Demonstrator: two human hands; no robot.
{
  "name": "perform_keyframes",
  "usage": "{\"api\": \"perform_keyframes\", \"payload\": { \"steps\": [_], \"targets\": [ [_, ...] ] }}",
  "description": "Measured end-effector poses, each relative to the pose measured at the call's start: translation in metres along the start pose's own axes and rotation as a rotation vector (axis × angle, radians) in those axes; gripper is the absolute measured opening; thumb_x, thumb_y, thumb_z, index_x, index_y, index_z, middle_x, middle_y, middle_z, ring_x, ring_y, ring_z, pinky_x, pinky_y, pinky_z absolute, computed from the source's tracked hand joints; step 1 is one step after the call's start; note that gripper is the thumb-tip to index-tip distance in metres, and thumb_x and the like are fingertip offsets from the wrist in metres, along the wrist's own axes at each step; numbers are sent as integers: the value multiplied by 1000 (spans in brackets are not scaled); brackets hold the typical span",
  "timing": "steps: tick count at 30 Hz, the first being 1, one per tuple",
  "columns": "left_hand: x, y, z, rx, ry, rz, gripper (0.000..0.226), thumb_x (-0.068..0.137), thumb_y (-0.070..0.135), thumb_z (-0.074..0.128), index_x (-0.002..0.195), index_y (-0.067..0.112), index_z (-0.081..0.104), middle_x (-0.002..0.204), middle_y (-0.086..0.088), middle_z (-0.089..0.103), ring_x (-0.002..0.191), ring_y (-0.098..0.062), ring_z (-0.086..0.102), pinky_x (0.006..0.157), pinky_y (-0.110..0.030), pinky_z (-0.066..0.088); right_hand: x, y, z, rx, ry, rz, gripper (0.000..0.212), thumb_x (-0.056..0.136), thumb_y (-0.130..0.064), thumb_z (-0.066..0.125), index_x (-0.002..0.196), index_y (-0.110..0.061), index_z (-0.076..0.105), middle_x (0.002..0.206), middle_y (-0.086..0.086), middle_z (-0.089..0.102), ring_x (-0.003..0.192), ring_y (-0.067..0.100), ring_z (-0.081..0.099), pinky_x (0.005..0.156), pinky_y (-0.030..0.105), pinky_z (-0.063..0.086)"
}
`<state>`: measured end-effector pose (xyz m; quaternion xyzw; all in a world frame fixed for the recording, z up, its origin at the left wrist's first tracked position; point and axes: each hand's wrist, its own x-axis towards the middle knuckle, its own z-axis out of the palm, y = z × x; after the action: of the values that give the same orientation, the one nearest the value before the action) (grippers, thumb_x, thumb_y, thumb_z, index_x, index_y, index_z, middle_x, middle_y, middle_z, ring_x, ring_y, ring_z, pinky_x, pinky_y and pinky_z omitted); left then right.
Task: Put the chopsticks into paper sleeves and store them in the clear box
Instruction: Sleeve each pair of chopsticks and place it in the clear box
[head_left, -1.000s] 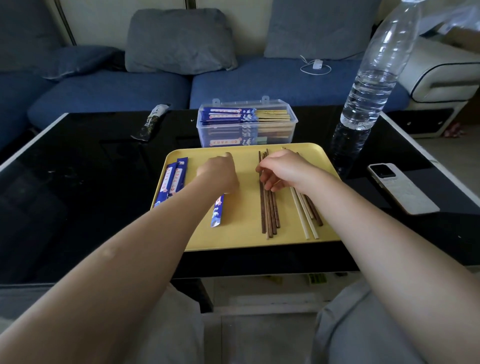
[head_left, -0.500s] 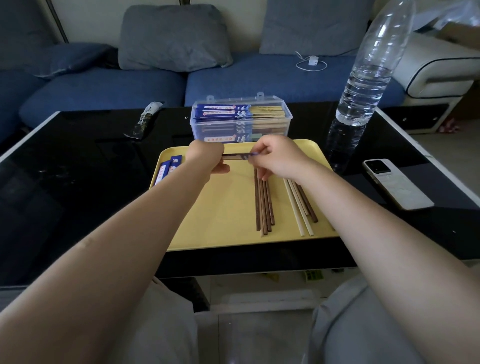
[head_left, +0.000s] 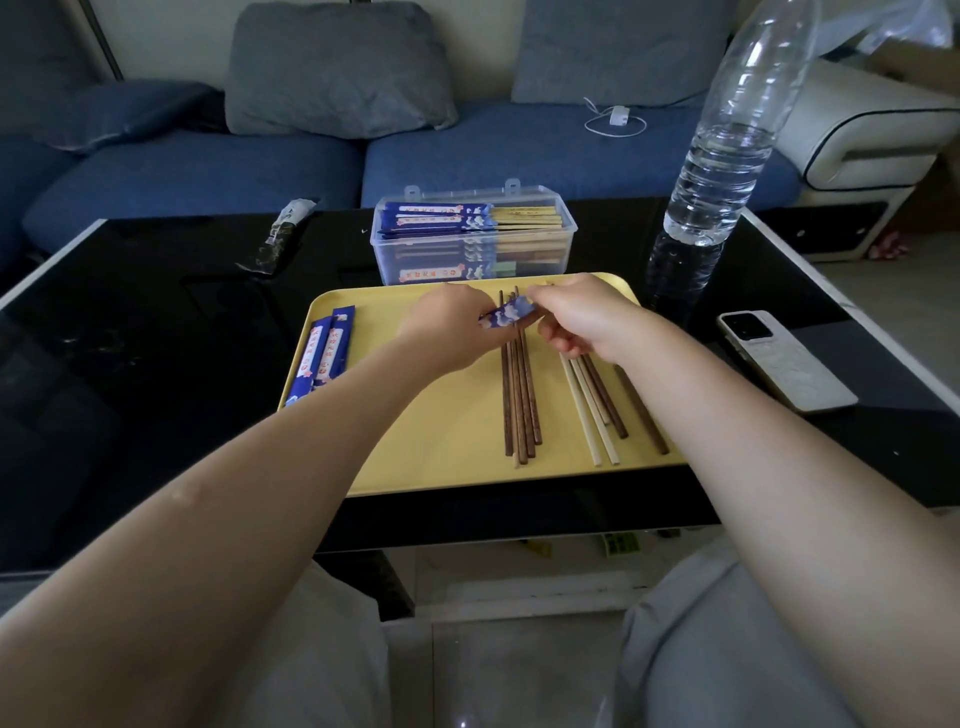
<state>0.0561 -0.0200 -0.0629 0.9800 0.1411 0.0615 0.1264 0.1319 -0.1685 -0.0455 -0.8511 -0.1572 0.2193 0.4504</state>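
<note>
A yellow tray (head_left: 441, 467) lies on the black table. Both hands meet above its far part. My left hand (head_left: 452, 327) holds a blue paper sleeve (head_left: 506, 315) and my right hand (head_left: 582, 317) pinches the sleeve's right end. Several dark brown chopsticks (head_left: 519, 400) lie on the tray below the hands. A mix of pale and brown chopsticks (head_left: 597, 405) lies to their right. Two blue sleeves (head_left: 324, 356) rest at the tray's left edge. The clear box (head_left: 540, 249) behind the tray is open and holds several sleeved pairs.
A tall water bottle (head_left: 722, 156) stands at the table's back right. A white phone (head_left: 784, 358) lies right of the tray. A dark wrapper (head_left: 283, 234) lies at the back left. A blue sofa stands behind the table.
My left hand lifted the blue sleeve off the tray and turned it sideways. My right hand left the brown chopsticks and took hold of the sleeve's end.
</note>
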Motion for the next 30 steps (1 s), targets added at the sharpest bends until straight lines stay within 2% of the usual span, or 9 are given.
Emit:
{"api": "perform_keyframes", "payload": {
  "steps": [4,9,12,14,18,21,24,27,30],
  "targets": [
    [2,-6,-2,-37,-138,-125,43,91,57,60,79,17,69,72,3,71,67,-12,68,62,-30,56,-4,5,-5,-634,21,12,27,102,-31,55,96,-6,64,75,7,70,56,17,65,50,25,47],
    [1,-10,1,1,-178,-170,50,91,61,56,92,12,67,72,2,67,63,-10,59,58,-27,46,-12,1,0,-845,-155,110,22,96,-25,68,90,-5,60,80,8,70,60,19,67,61,29,58],
    [0,-11,0,-122,-185,-168,38,92,55,59,104,19,60,79,2,67,65,-10,65,65,-29,53,-14,-2,5,-833,-192,99,17,97,-21,65,92,-4,63,78,6,70,55,16,63,56,25,54],
    [0,-11,-1,-258,-210,-182,31,93,46,64,105,19,57,80,0,69,58,-10,66,59,-24,53,-14,-1,7,-828,-199,107,21,96,-25,65,93,-4,65,76,6,69,55,16,61,57,25,53],
    [1,-14,0,-388,-291,-210,30,89,35,71,103,10,63,69,-1,73,49,-10,64,64,-25,53,-9,2,-1,-654,-124,94,24,96,-29,64,93,-5,61,74,8,72,51,15,63,52,23,51],
    [1,-15,0,-406,-320,-208,31,88,34,74,103,9,65,73,-3,75,56,-10,66,69,-26,53,-4,5,-13,-398,-76,40,14,93,-16,58,89,-5,65,70,6,73,42,10,58,42,19,43],
    [2,-13,-1,-405,-312,-198,29,88,32,73,103,9,64,78,-3,75,62,-11,68,64,-24,47,-3,7,-19,-217,-93,-30,13,89,-8,57,94,-7,68,82,7,76,50,11,57,44,21,42],
    [1,-11,-2,-396,-325,-197,27,89,32,73,100,9,63,74,-1,73,61,-11,66,64,-24,47,-3,8,-22,-101,-59,-94,27,85,-7,63,107,-23,63,79,2,76,52,10,55,44,23,41],
    [1,-10,-3,-398,-326,-200,24,89,31,72,96,10,62,72,-1,72,58,-11,65,62,-24,46,-7,4,-24,3,-32,-156,24,88,-7,62,104,-24,69,81,2,76,53,10,57,46,23,41]
  ]
}}
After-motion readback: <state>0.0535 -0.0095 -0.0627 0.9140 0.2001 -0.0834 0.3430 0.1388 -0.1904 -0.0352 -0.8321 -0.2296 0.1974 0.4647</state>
